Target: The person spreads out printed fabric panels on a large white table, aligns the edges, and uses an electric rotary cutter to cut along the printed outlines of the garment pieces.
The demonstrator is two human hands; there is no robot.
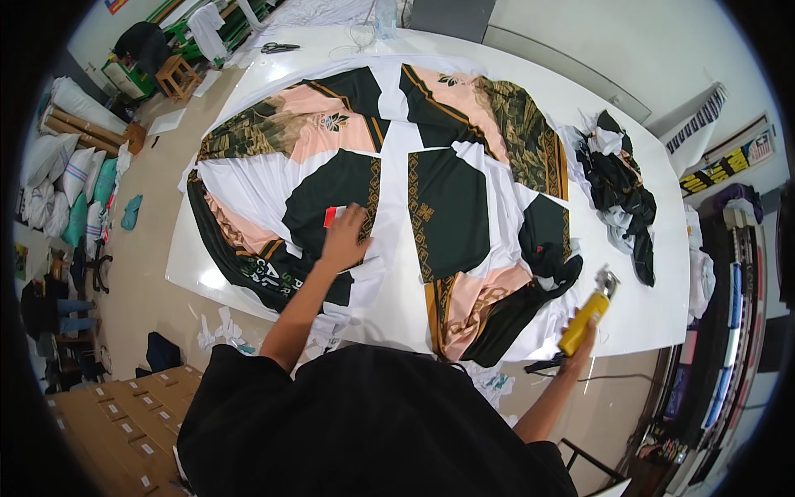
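Observation:
Across the white table lies white fabric printed with dark green, peach and gold garment panels. My left hand (pixel 345 239) rests on a dark green sleeve-shaped panel (pixel 317 192), beside its small red and white patch, fingers spread a little. A cut separates this side from a second dark green panel (pixel 456 211) with a gold patterned border. My right hand (pixel 581 338) holds a yellow handheld electric cloth cutter (pixel 585 323) by its body, its metal head pointing away from me, over the table's near right edge. Its cord runs off to the right. Bunched fabric (pixel 553 264) lies just left of the cutter.
A heap of dark and white fabric scraps (pixel 615 186) sits on the table's right. Black scissors (pixel 279 48) lie at the far left corner. Offcuts (pixel 227 329) litter the floor, cardboard boxes (pixel 124 422) stand at lower left, and fabric rolls (pixel 733 310) line the right side.

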